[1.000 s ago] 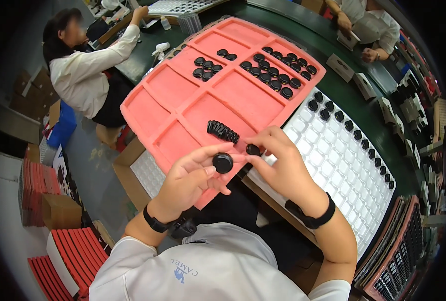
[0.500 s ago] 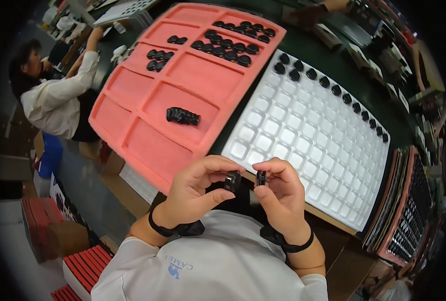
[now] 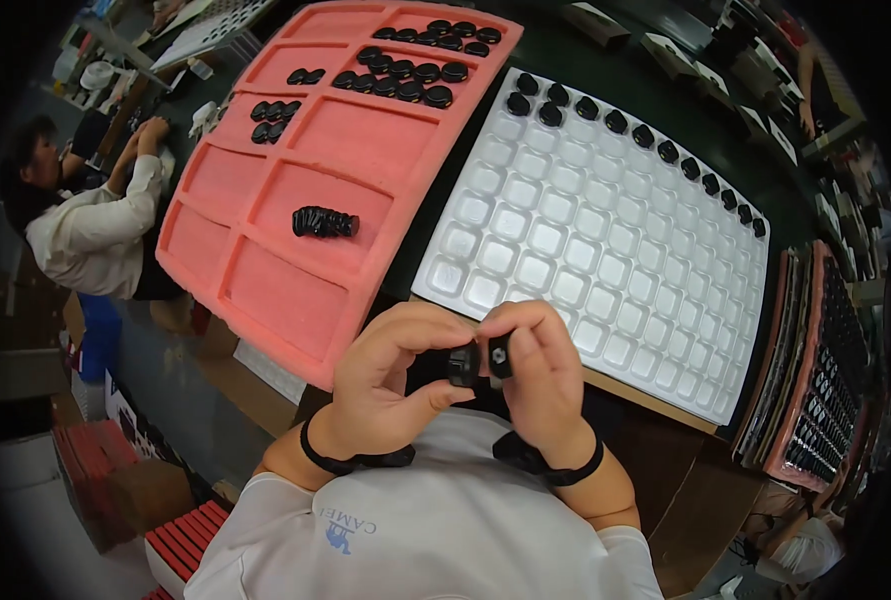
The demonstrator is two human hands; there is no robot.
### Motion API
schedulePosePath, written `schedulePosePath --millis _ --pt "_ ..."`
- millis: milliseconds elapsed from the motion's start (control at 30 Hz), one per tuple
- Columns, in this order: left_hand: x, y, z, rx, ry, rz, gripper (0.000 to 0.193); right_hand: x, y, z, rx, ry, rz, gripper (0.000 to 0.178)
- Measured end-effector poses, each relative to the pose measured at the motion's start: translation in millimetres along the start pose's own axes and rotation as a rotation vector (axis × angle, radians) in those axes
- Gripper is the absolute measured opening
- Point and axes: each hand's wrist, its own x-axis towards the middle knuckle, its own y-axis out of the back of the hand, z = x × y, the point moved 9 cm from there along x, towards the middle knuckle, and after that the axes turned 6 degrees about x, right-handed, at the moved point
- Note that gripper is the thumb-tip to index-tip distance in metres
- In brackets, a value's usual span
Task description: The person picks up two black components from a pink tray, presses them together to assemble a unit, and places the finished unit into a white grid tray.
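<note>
Close in front of my chest, my left hand pinches a small black round part between thumb and fingers. Beside it, my right hand grips another small black part, which has a light spot on its face. The two parts are almost side by side; whether they touch I cannot tell. Beyond my left hand lies a pink foam tray with shallow compartments. In one of them rests a row of stacked black parts. To the right is a white tray of small square pockets.
Black caps fill pockets along the white tray's far edge. More round black parts sit in the foam tray's far compartments. Stacked trays stand at the right. A co-worker in a light shirt works at the left.
The right hand has moved nearer to the left and its part is turned, showing a different face. The whole view has shifted slightly. The co-worker's arm is lower.
</note>
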Motion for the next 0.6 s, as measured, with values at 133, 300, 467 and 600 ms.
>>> schedulePosePath --millis 133,300,467,600 --pt "-1.3 -1.4 -13.3 -0.26 0.124 0.042 0.04 -0.4 6.7 12.1 0.307 -0.095 0.009 0.028" --pt "0.2 -3.2 -15.3 -0.255 0.119 0.047 0.039 -0.5 15.5 0.9 0.259 -0.004 0.015 0.026" --pt "2.2 -2.4 -6.1 -0.036 0.005 0.028 0.039 -2.6 10.1 -24.1 -0.129 0.191 -0.036 0.02" --pt "7.9 -6.4 8.9 0.152 -0.101 -0.011 0.039 -0.6 -2.7 -24.9 -0.463 0.246 -0.122 0.02"
